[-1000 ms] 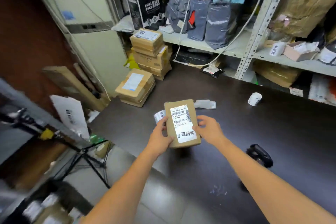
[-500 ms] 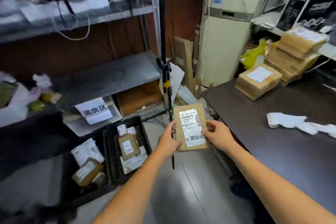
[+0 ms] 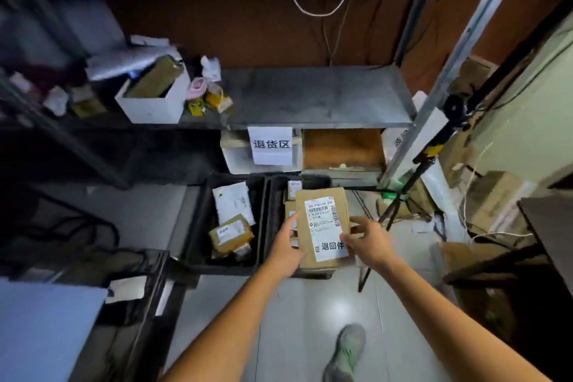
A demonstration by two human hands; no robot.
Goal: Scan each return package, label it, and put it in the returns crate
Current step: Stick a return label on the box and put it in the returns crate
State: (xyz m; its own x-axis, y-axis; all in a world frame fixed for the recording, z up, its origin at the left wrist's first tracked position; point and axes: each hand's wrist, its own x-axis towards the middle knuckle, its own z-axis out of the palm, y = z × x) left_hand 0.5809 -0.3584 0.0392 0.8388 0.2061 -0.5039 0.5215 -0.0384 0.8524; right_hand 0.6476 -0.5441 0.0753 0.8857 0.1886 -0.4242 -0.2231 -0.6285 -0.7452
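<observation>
I hold a flat brown cardboard package [image 3: 313, 205] with a white barcode label and a return sticker on its face. My left hand [image 3: 286, 247] grips its left edge and my right hand [image 3: 367, 240] pinches its right edge. The package hangs above the right of two black crates [image 3: 269, 195] on the floor under a shelf. That crate holds small labelled boxes, mostly hidden by the package. The left black crate [image 3: 198, 220] holds a white mailer [image 3: 232, 202] and a brown labelled box [image 3: 231, 233].
A white sign [image 3: 271, 146] hangs from the grey metal shelf [image 3: 310, 96] above the crates. A tripod [image 3: 400, 211] stands just right of them, beside a slanted shelf upright. A dark table edge [image 3: 545, 220] is at far right. My shoe [image 3: 347, 350] is on the grey floor.
I have turned left from the dark table toward the floor shelves. The package, still in both hands, has moved from above the table to above the right black crate.
</observation>
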